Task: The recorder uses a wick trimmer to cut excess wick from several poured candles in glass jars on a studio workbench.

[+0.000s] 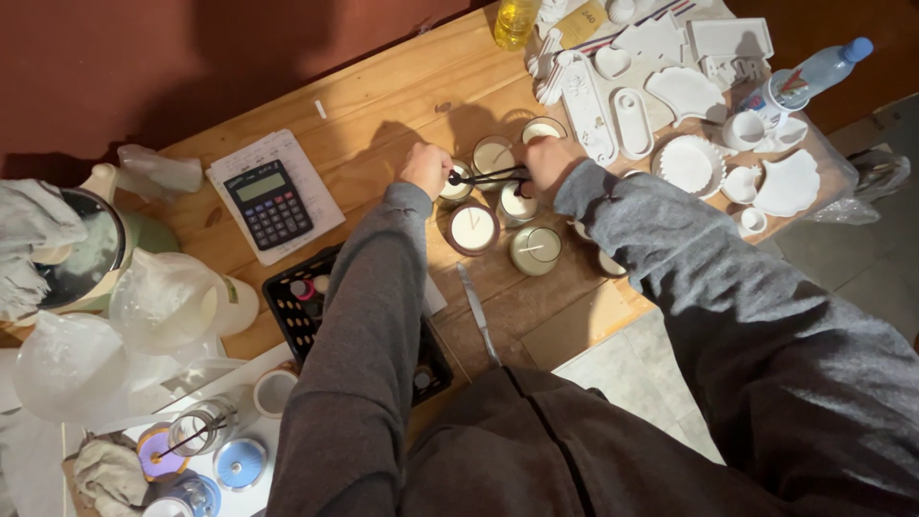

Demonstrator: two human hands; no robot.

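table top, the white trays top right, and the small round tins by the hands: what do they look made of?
Table: wood, matt, with visible grain, knots and plank seams. White trays: look like cast plaster or ceramic, matt, thick-edged; cannot tell which. Round tins: probably metal, with shiny rims, filled with pale wax-like solid. Both hands, left and right, hold dark thin tools over them.

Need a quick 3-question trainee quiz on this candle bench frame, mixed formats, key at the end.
1. True or false: the left hand and right hand both grip the black scissors over the candle jars.
2. Which thing lies left of the jars on the wooden table?
A. calculator
B. hammer
C. laptop
3. Fill in: the white moulded pieces lie to the ___ of the right hand.

Key
1. true
2. A
3. right
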